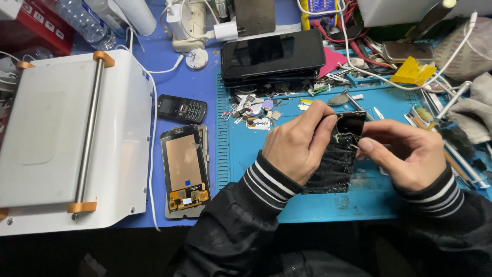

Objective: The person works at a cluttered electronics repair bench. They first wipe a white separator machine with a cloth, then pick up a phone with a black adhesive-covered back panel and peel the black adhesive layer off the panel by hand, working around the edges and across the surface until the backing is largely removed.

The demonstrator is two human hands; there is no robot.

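We note a black phone screen panel [338,159], glossy, cracked and crumpled in its upper part, held upright over the middle of the blue work mat [266,169]. Our left hand [300,146] is clamped on its left edge, fingers curled over the top. Our right hand [405,151] pinches the upper right corner, thumb and forefinger closed on it. Left of the mat's edge lies a disassembled phone [184,172], copper-backed with an orange flex strip. A small keypad phone [182,109] sits above it. A white machine with a steel roller [72,138] fills the bench's left side. Dark smartphones [272,56] stack at the mat's far edge.
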